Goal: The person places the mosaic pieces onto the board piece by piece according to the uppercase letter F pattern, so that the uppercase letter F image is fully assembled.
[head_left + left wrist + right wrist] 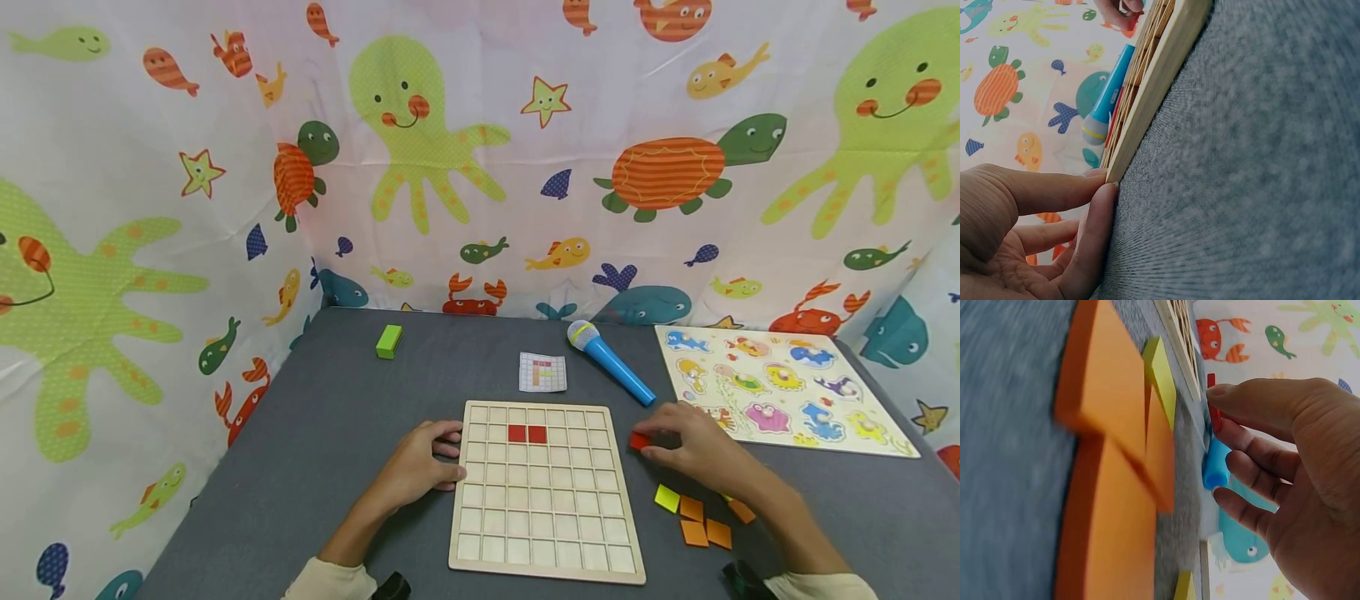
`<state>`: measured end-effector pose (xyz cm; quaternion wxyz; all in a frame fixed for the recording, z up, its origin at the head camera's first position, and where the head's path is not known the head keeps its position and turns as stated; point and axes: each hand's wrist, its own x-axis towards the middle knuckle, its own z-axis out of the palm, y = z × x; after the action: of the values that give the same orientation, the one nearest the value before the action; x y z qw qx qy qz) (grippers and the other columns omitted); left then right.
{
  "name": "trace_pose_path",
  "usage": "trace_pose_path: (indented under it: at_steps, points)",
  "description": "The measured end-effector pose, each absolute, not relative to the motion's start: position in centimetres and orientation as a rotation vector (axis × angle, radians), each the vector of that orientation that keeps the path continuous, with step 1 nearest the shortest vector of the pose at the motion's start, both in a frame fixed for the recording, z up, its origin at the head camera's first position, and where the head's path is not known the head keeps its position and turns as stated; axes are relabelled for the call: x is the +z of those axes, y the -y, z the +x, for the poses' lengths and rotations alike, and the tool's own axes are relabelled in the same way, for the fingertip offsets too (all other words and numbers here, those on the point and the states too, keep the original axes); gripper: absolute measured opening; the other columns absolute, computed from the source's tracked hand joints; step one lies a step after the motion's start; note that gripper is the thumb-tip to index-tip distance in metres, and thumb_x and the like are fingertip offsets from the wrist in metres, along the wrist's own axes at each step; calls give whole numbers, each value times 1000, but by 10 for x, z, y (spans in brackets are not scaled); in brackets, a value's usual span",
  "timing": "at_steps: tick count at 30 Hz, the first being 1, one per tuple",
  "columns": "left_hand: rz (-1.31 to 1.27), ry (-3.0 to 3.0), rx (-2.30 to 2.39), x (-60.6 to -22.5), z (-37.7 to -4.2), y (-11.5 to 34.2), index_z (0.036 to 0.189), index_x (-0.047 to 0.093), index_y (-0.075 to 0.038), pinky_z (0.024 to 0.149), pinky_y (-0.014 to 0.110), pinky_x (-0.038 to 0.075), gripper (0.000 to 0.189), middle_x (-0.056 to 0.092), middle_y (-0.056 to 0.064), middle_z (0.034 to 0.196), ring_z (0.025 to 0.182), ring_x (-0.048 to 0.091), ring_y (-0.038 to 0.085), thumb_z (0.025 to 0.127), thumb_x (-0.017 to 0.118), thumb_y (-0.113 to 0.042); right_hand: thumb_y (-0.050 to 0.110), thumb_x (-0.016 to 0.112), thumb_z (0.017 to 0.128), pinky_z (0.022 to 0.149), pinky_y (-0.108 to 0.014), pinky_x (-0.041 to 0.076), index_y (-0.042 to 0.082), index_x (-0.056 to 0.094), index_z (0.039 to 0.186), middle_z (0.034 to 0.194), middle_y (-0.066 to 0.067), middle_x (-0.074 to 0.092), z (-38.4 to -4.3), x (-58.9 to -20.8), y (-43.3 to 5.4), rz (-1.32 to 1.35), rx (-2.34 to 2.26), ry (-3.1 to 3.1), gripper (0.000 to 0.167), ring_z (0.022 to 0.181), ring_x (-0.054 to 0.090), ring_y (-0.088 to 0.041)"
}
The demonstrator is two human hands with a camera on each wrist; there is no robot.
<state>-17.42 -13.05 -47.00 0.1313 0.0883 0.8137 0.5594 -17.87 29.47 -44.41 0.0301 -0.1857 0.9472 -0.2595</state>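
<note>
Two red tiles (517, 433) sit on the wood board (551, 500), second row from the far edge, side by side in columns three and four from the left. Board lies flat on the grey table (330, 433), in front of the person.

Right hand (697, 442): thumb and forefinger closed on a loose red tile (640, 441), pinched thin-edge to the right wrist view; other fingers bent loosely, holding nothing. Tile is just off the board's right rim, toward the far half. Can't say for sure if it touches the table.

Left hand (429, 464): at the board's left rim, digit tips brought together on the edge, gripping it. Remaining fingers curled slack.

Near the right forearm: four orange tiles (694, 533) and a yellow tile (667, 497) in a loose cluster, some touching. Second yellow piece (727, 497) mostly hidden by the arm.

Beyond the board: small grid card (542, 372) with coloured cells printed on it. Blue mic (618, 371) lies aslant right of it, handle end near the right hand. Sea-animal puzzle (797, 400) at far right, green block (388, 342) at far left. Sea-creature backdrop (465, 83) behind.
</note>
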Motion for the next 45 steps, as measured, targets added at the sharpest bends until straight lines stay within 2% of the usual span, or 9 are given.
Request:
trace_pose_path:
  at_steps: [21,30,39,45]
  points:
    - [255,-2355,1626,-470,-174,131,145,58,4,68,34,67,67,59,18,128,110,65,28,83,84,7,25,79,97,87,-40,53,16,80,119,111,6,66,-195,-453,-248,-701,-826,-2836,24,105,55,-18]
    - [250,-2365,1626,-470,-174,131,144,59,4,68,34,67,67,59,17,128,110,65,27,82,84,7,24,78,98,83,-33,49,15,80,119,111,6,67,-200,-452,-231,-723,-858,-2823,23,104,52,-17]
    - [245,-2353,1637,-470,-175,131,145,59,3,68,34,67,67,59,17,128,111,65,27,83,84,6,24,78,98,88,-37,51,16,80,121,113,7,67,-203,-451,-219,-764,-814,-2814,25,106,53,-16]
    - [246,-2349,1637,-470,-175,131,145,59,3,68,34,67,68,59,18,128,111,65,27,82,84,7,21,77,98,85,-35,51,15,81,119,113,5,68,-206,-448,-210,-785,-814,-2820,23,105,53,-17]
